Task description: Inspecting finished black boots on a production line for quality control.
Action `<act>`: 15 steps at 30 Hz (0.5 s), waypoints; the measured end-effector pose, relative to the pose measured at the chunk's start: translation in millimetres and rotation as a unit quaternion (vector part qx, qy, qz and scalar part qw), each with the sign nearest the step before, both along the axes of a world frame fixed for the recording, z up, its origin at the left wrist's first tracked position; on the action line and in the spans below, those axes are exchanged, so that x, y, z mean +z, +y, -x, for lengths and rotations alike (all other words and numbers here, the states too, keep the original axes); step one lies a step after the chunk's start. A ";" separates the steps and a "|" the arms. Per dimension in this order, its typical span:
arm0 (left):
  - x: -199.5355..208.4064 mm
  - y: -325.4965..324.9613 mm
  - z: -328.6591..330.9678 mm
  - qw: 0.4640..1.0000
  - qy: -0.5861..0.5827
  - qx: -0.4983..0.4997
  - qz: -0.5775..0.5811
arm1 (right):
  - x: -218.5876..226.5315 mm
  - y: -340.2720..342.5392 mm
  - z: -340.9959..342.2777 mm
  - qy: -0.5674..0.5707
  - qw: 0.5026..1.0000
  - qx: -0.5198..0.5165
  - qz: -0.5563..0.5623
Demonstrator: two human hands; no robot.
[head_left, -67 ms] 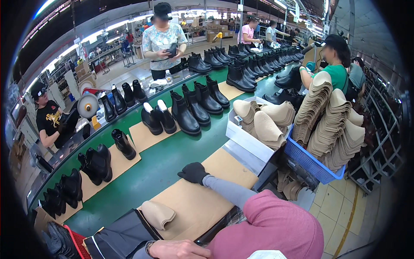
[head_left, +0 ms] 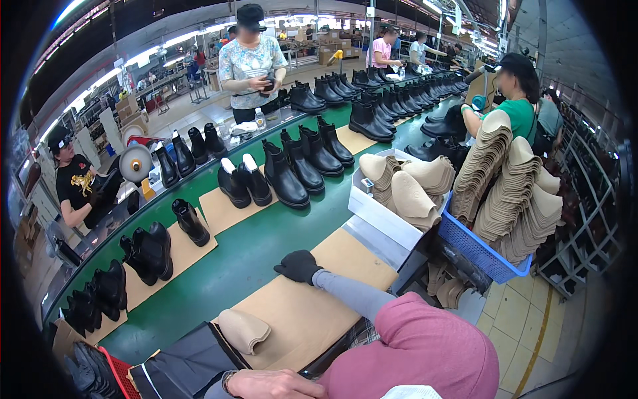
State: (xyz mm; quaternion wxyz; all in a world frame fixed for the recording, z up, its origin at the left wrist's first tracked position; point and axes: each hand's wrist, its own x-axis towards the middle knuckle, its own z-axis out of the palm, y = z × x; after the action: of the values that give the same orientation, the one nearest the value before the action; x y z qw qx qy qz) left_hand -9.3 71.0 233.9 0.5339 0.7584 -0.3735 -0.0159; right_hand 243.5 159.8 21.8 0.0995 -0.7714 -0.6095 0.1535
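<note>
Some cardboard, long axis lower-left to upper-right

This is a shoe factory: a long green work table bears rows of black ankle boots, workers stand along its far and right sides, a blue basket at right holds stacked tan shaped pieces, and strip lights hang at the far left.
</note>
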 end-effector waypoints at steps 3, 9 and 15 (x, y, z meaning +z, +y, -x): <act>2.6 1.3 -2.0 1.000 -0.007 -0.005 0.000 | -0.4 -0.2 0.1 -0.003 1.000 -0.001 -0.002; -0.5 5.7 1.0 0.999 0.015 -0.026 -0.032 | -2.1 0.6 0.5 -0.009 1.000 0.005 -0.007; -2.7 6.4 0.0 0.998 0.039 -0.038 -0.045 | -6.2 1.6 -1.3 -0.005 1.000 0.002 -0.004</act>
State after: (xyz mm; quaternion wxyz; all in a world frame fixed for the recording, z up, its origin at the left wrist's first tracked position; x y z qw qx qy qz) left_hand -9.3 77.4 231.2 0.5126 0.7658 -0.3794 -0.0825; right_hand 244.9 161.4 15.5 0.0996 -0.7706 -0.6121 0.1471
